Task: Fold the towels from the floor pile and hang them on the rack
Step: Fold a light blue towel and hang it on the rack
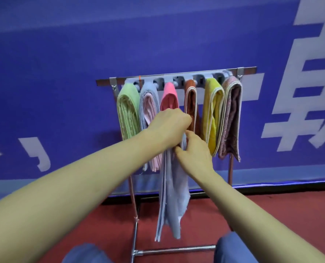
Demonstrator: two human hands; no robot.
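A folded light blue towel (174,196) hangs down in front of the rack (177,75), held at its top by both hands. My left hand (169,128) grips the top fold from above. My right hand (194,154) pinches the same edge from the right. Several folded towels hang on the rack's arms: green (128,112), blue-and-pink (148,111), pink (169,97), rust brown (191,103), yellow (213,114) and mottled mauve (231,118). The held towel covers the lower part of the pink one. No floor pile is in view.
The rack stands on chrome legs (134,215) with a crossbar (177,250) on red flooring (271,209), against a blue wall banner (101,44) with white characters. My knees in blue trousers (232,247) show at the bottom edge.
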